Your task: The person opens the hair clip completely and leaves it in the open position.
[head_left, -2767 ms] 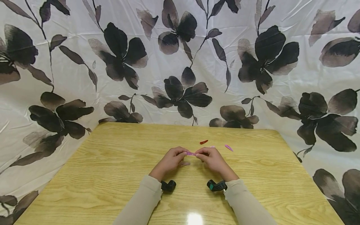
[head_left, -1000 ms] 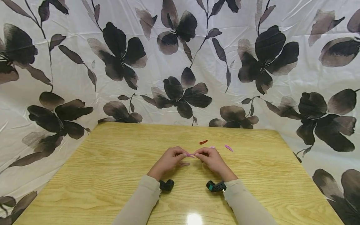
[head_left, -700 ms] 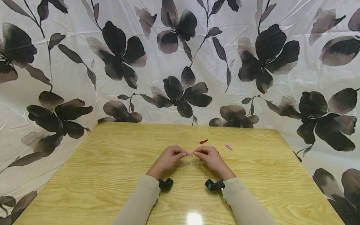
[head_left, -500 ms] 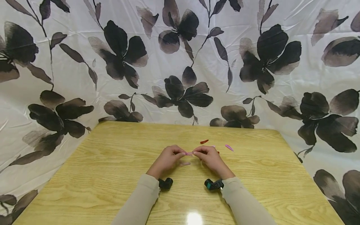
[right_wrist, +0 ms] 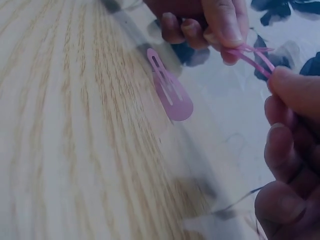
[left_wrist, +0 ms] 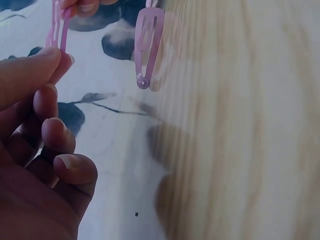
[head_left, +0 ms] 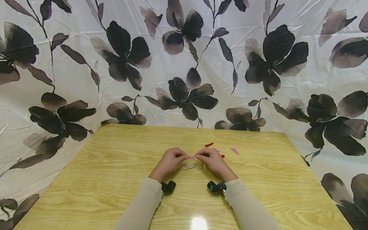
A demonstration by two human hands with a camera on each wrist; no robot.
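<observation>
Between my two hands is a pink snap hair clip (right_wrist: 257, 62), its thin prongs spread apart in the right wrist view. My left hand (head_left: 170, 162) pinches one end between thumb and forefinger. The other end is pinched the same way by my right hand (head_left: 214, 161). Fingertips cover both ends of the clip. A second, pale pink hair clip (left_wrist: 148, 47) lies flat on the table just below the hands, also seen near the middle top of the right wrist view.
Past my right hand lie a red hair clip (head_left: 209, 144), a pink hair clip (head_left: 234, 151) and another red one (head_left: 222, 156), partly hidden by the hand. A small pink piece (head_left: 218, 149) shows between them. The wooden table (head_left: 115, 179) ends at a floral cloth (head_left: 184, 64).
Both hands have shifted slightly left and away from me with the hair clip held between them. The red clip beside my right hand has come into sight.
</observation>
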